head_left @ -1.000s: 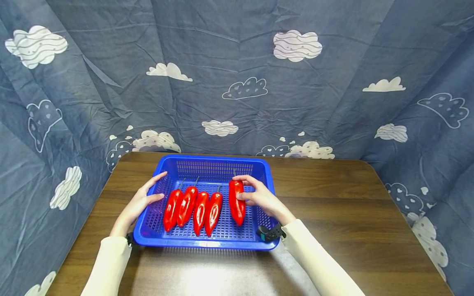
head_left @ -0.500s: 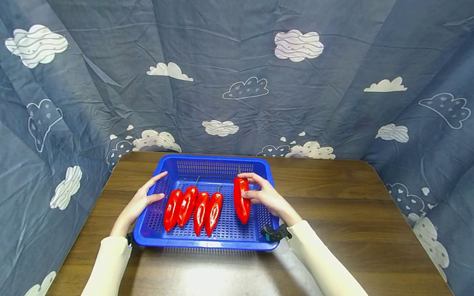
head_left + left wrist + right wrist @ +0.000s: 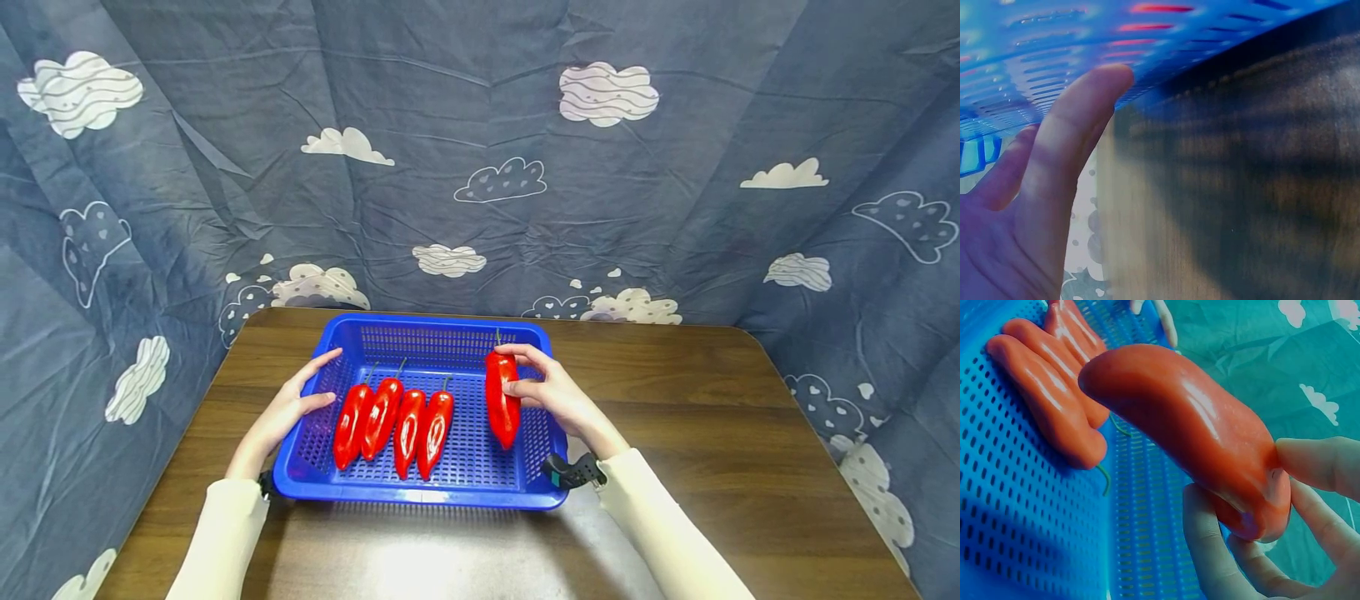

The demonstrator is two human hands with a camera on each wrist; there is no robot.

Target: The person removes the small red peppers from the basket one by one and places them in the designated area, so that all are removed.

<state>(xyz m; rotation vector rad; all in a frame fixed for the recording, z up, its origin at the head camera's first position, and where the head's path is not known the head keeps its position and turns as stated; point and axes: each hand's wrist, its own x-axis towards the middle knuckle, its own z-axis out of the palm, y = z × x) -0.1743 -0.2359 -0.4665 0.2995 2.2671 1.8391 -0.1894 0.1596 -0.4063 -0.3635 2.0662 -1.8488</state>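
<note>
My right hand (image 3: 551, 387) pinches a long red pepper (image 3: 502, 404) near its stem end, at the right side of the blue plastic basket (image 3: 420, 496). In the right wrist view this pepper (image 3: 1172, 412) hangs tip outward between thumb and fingers, above the perforated floor. Several other red peppers, among them the leftmost one (image 3: 351, 429) and the rightmost one (image 3: 435, 433), lie side by side in the basket's left half. My left hand (image 3: 288, 404) rests at the basket's left side with thumb and index finger extended. In the left wrist view its thumb (image 3: 1060, 137) lies against the slotted wall.
The basket stands on a brown wooden table (image 3: 675, 433), towards its left. Wood surface extends to the right and in front. A dark blue curtain (image 3: 502, 225) with white cloud prints hangs behind and on both sides.
My right hand has moved the held pepper to the right and slightly upward in the head view, away from the others. My left hand and the basket have stayed in place.
</note>
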